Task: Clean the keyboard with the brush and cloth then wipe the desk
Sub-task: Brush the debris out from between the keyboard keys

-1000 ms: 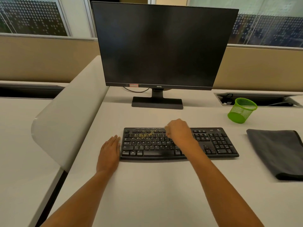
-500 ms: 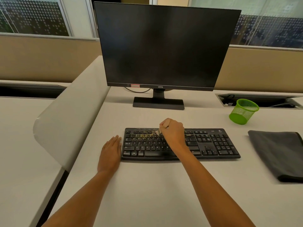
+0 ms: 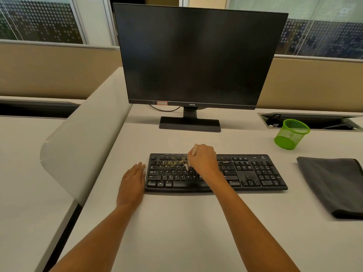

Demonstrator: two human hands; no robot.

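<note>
In the head view, a black keyboard [image 3: 255,173] is seen lying on the pale bench [image 3: 176,232], near its middle, with a dark monitor [image 3: 196,55] stood on the far side of it. A small pale brush [image 3: 193,151] is gripped in the right hand [image 3: 204,160], whose fingers are curled round it above the upper letter rows. The brush's lower end is set down among the keys. Yellowish crumbs [image 3: 172,163] are scattered over the upper left rows, just left of the brush. The left hand [image 3: 132,182] is laid flat on the bench with its fingers straight and together, just beside the keyboard's left edge. A dark grey cloth [image 3: 334,185] is laid on the bench well to the right of the keyboard. A green mesh cup [image 3: 290,134] is stood farther back.
</note>
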